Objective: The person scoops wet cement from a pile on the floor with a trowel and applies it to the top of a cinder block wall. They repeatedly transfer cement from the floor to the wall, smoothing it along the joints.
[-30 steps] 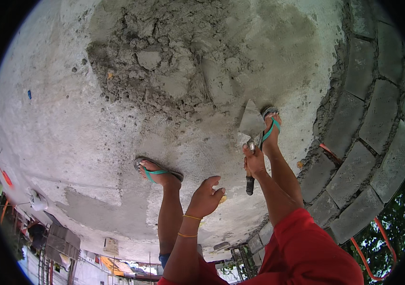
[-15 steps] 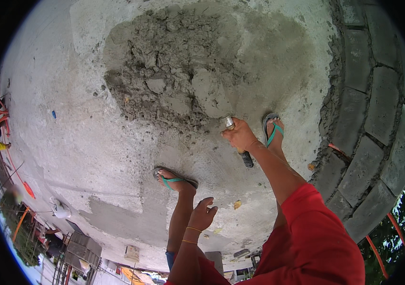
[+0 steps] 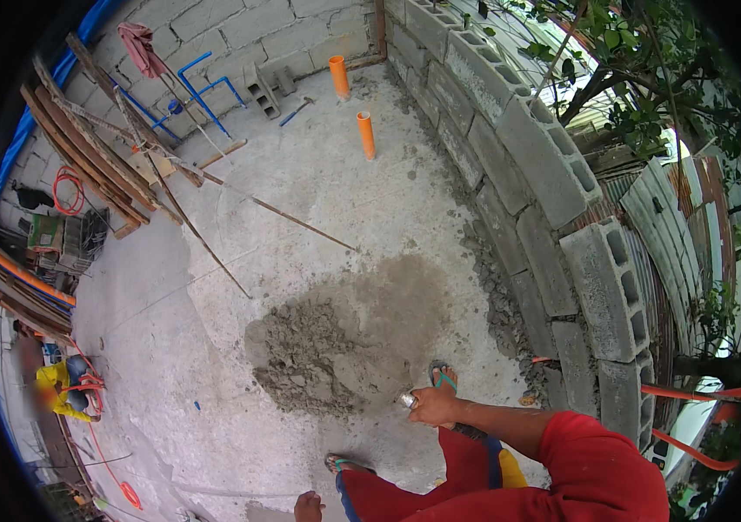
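Note:
My right hand [image 3: 433, 407] is wrapped round the handle of a trowel [image 3: 407, 400], whose metal collar shows at the fingers and whose dark grip end sticks out behind. Its blade is hard to tell from the wet mortar. The grey mortar heap [image 3: 301, 357] lies on the concrete floor just left of and beyond this hand, lumpy on the left and smeared thin on the right. At the lower edge, partly cut off, my left hand [image 3: 308, 506] hangs loosely with its fingers apart, holding nothing. My sandalled feet stand on the near side of the mortar.
A hollow-block wall [image 3: 553, 261] curves along the right, mortar crumbs at its foot. Two orange pipes [image 3: 365, 135] rise from the floor ahead; a hammer [image 3: 297, 111] lies nearby. Thin rods [image 3: 301, 223] and planks lie left. A person in yellow [image 3: 62, 387] crouches far left beside orange tubing.
The view has tilted up, showing the far wall, pipes and planks. My left hand has dropped to the lower edge. My right hand still grips the trowel beside the mortar.

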Available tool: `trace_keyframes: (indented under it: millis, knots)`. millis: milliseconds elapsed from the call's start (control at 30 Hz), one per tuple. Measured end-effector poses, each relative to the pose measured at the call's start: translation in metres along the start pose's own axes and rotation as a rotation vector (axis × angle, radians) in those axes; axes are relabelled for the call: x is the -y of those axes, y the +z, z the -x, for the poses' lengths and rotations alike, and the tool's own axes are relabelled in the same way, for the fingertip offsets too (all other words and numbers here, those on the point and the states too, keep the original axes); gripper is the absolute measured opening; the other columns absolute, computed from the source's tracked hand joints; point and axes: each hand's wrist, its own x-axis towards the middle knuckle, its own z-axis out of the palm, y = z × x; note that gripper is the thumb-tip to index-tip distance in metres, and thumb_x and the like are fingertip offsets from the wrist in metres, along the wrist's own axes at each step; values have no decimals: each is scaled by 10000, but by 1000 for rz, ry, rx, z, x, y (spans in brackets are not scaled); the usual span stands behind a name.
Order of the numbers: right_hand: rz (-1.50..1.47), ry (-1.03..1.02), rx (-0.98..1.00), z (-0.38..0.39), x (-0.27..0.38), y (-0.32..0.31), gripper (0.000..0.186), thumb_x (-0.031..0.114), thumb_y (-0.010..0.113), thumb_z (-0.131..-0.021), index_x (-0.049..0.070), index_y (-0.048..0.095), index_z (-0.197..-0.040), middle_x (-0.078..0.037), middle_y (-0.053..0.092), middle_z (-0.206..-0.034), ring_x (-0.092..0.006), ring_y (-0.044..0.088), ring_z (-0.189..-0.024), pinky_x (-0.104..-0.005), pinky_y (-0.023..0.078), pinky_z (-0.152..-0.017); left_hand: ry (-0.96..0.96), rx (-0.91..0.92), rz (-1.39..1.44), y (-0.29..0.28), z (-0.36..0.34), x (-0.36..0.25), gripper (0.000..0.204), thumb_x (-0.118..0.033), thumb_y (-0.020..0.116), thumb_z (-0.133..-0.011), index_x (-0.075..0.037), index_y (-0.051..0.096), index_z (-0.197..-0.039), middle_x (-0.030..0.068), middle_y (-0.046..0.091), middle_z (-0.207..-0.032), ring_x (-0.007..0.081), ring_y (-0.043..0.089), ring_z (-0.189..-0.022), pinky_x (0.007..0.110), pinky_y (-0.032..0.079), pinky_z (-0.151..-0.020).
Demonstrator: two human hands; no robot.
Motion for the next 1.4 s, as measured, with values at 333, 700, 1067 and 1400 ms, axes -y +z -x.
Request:
trace_keyframes:
  millis: [333, 700, 1067, 1400]
  knots:
    - [-743, 531, 228, 52, -97, -261, 284, 208, 769, -832, -2, 615, -945, -97, 651, -687, -199, 636, -517, -391, 517, -495, 18, 313, -171, 94, -3, -134, 191, -157, 600, -1008, -73, 687, -1156, 54, 719, -1057, 181, 772, -842, 315, 587, -587]
    - [-911, 690, 12, -88, -150, -466, 231, 129, 776, -859, 32, 573, -911, -58, 611, -672, -155, 580, -501, -361, 456, -451, 32, 286, -284, 108, -150, -410, 263, -213, 698, -943, -43, 703, -1143, 90, 735, -1015, 242, 743, -841, 376, 572, -655]
    - [-1120, 647, -70, -317, -184, -660, 220, 79, 745, -886, 56, 526, -881, -39, 556, -636, -169, 541, -462, -365, 448, -421, 166, 102, 384, 90, -198, -735, 373, -211, 639, -997, 33, 658, -1278, 89, 722, -1061, 178, 718, -750, 297, 537, -572]
    - [-1100, 593, -75, -571, -274, -839, 256, 136, 770, -886, 97, 529, -960, -16, 548, -659, -153, 541, -471, -363, 469, -436, 361, 26, -639, 134, -250, -741, 258, -275, 614, -933, -47, 733, -917, 142, 716, -866, 327, 701, -747, 454, 561, -633]
